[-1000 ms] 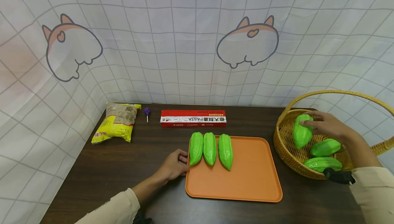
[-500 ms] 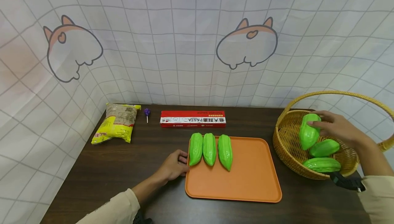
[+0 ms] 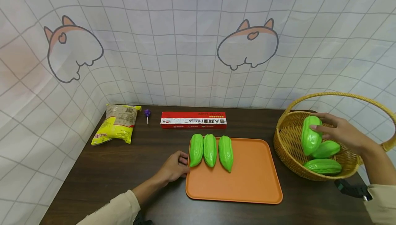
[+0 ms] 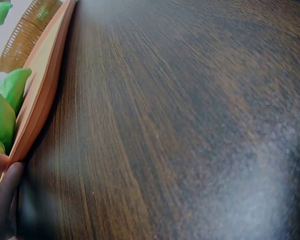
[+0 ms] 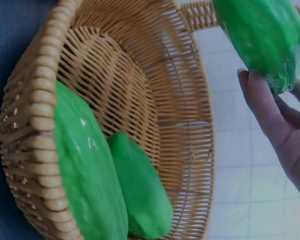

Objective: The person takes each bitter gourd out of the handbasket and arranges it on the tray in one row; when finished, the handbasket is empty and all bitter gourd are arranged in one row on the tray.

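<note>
My right hand [image 3: 340, 130] grips a bright green bitter melon [image 3: 310, 135] above the wicker basket [image 3: 286, 149], its thumb across the near side. In the right wrist view, that bitter melon [image 5: 265, 40] is up beyond the rim, with the fingers around its lower end. Two more bitter melons, one nearer [image 3: 323, 166] and one behind it [image 3: 328, 148], lie in the basket. My left hand [image 3: 174, 167] pinches the left rim of the orange tray [image 3: 247, 180]. Three bitter melons [image 3: 210, 151] lie side by side on the tray's left part.
A red and white pasta box [image 3: 193, 120] lies behind the tray. To its left are a purple lollipop [image 3: 147, 115] and a yellow bag [image 3: 117, 123]. The basket's tall handle [image 3: 343, 94] arches over the right arm's side. A white checked curtain [image 3: 185, 46] closes off the back.
My right hand has shifted slightly to the right and down with the bitter melon, still above the basket. The left hand and the tray have stayed in place.
</note>
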Demonstrator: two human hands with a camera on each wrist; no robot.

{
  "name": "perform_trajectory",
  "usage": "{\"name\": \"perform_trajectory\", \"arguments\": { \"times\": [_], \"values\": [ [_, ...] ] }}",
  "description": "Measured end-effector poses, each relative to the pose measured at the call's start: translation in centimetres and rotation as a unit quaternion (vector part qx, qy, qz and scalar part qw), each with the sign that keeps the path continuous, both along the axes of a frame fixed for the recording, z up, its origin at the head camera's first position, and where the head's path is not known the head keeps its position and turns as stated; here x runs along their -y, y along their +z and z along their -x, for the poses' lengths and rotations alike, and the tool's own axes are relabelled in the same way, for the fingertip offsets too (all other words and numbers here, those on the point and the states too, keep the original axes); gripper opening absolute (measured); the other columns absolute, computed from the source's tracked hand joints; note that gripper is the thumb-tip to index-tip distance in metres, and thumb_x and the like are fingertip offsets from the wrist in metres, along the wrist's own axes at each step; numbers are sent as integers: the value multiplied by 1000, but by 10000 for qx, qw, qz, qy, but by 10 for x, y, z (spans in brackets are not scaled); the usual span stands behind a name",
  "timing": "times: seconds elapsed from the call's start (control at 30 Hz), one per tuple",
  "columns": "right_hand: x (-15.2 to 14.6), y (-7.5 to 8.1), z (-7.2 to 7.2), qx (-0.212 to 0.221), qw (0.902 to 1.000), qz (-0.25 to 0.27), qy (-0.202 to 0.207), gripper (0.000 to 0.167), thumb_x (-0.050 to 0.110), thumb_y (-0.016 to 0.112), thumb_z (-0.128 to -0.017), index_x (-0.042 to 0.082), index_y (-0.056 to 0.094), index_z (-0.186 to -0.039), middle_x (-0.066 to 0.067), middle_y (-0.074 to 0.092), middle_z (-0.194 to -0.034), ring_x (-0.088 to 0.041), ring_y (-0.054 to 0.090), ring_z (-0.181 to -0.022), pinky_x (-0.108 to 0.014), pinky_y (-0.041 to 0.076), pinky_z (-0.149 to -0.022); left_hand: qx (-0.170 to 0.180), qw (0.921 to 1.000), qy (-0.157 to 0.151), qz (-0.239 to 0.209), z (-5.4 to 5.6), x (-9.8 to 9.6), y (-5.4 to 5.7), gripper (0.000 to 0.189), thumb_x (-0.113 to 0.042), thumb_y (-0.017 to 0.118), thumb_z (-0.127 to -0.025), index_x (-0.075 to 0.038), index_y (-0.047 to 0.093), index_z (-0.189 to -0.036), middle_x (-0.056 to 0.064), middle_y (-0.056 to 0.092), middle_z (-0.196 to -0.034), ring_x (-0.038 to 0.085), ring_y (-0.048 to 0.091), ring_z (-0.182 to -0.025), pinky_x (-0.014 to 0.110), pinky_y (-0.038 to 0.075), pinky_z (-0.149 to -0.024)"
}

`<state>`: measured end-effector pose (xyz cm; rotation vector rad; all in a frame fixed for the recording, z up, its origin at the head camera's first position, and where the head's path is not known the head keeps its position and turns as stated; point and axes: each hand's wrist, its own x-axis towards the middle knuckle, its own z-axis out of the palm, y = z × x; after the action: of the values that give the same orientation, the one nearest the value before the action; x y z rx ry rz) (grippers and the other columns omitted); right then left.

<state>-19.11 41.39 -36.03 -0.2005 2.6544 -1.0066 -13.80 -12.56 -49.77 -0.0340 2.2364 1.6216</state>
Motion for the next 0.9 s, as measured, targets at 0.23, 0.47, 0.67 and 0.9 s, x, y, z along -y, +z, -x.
{"name": "perform_trajectory", "arguments": {
  "times": [0.23,0.47,0.67,0.9],
  "values": [
    [12,5,-9,-28,9999,82,137,72,33,52,-104,1,17,-159,-39,21,-156,-49,56,-118,-32,58,-78,14,10000,-21,-18,-1,0,1,54,2,72,-76,5,53,-127,18,59,-107,18,64,-80,34,63,-67],
    [22,8,-16,-94,9989,304,358,61,27,51,-105,8,25,-157,-31,27,-156,-22,62,-114,-35,59,-79,-19,10000,-2,-63,0,-1,0,54,3,71,-76,6,52,-126,18,59,-107,18,63,-79,34,63,-66],
    [31,10,-20,-289,9966,412,654,52,22,51,-104,17,34,-154,-18,27,-158,-51,45,-132,-30,58,-79,-34,10000,38,-63,-1,0,-2,54,3,71,-75,6,53,-126,17,59,-106,18,63,-78,34,63,-65],
    [45,10,-23,-321,9928,659,949,51,18,50,-104,17,36,-154,-4,32,-154,-58,40,-133,-29,58,-81,-36,9999,114,-68,-2,0,1,54,4,72,-74,5,54,-125,17,59,-106,18,63,-78,36,63,-64]
  ]
}}
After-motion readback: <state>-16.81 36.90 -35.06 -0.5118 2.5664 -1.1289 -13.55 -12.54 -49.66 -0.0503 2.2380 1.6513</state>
